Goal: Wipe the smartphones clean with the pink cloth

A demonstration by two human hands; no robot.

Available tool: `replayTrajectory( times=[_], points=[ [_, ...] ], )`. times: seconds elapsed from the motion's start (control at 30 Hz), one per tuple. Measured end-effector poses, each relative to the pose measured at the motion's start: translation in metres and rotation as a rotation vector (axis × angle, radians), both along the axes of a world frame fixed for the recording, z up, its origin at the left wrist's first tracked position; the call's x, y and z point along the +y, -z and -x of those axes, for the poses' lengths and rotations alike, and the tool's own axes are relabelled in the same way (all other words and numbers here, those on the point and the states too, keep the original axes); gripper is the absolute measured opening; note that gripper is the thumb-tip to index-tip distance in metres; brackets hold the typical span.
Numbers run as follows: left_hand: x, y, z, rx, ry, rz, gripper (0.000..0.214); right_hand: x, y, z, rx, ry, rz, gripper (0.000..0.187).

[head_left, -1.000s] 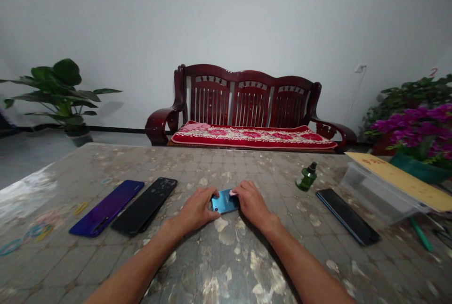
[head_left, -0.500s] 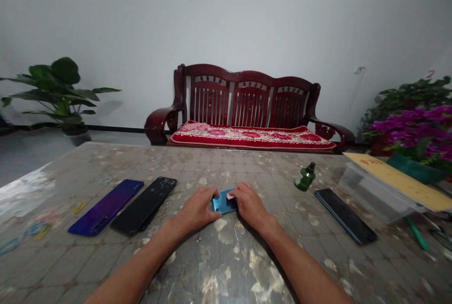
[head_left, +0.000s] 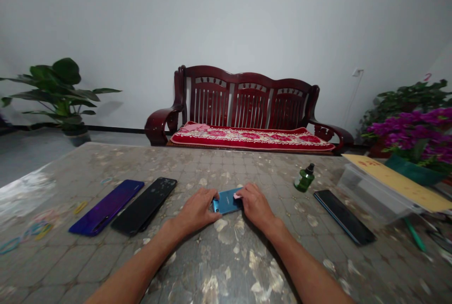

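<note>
A blue phone [head_left: 226,200] lies face down on the patterned table [head_left: 226,266] in front of me. My left hand [head_left: 196,209] rests on the phone's left end, fingers curled over its edge. My right hand [head_left: 254,205] presses a small pink-white pad [head_left: 237,195] onto the phone's right part with pinched fingers.
A purple phone [head_left: 106,206] and a black phone [head_left: 144,205] lie at the left, another dark phone [head_left: 344,216] at the right. A small green bottle [head_left: 305,177] stands nearby. A clear box [head_left: 377,195] with a yellow envelope, pens, coloured rubber bands [head_left: 35,231], plants and a wooden bench [head_left: 247,110] surround the table.
My right hand slid slightly rightward over the blue phone with the pad, uncovering more of the phone's back. My left hand stays put.
</note>
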State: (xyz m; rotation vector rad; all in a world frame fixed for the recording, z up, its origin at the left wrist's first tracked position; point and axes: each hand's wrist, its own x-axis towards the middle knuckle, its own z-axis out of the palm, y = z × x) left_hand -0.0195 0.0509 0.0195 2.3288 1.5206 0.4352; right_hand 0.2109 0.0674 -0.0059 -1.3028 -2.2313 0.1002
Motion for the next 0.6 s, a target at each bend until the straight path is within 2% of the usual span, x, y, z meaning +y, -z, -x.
replayTrajectory(
  times=[0.2,0.27,0.43,0.5,0.6],
  points=[
    [0.001,0.002,0.002,-0.018,0.018,0.000,0.028,0.002,-0.001,-0.019,-0.035,0.202,-0.001,0.032],
    [0.002,0.003,0.003,-0.022,0.025,0.007,0.028,-0.004,-0.001,-0.016,-0.028,0.176,0.005,0.032],
    [0.002,0.002,0.003,-0.017,0.038,0.007,0.027,-0.017,-0.001,0.004,-0.005,-0.025,0.019,0.033],
    [0.001,0.001,0.003,-0.015,0.039,-0.001,0.028,-0.014,-0.001,0.003,0.000,-0.014,0.019,0.032],
    [0.000,0.000,0.004,-0.007,0.042,-0.009,0.028,-0.005,-0.002,-0.007,-0.011,0.124,0.010,0.027]
  ],
)
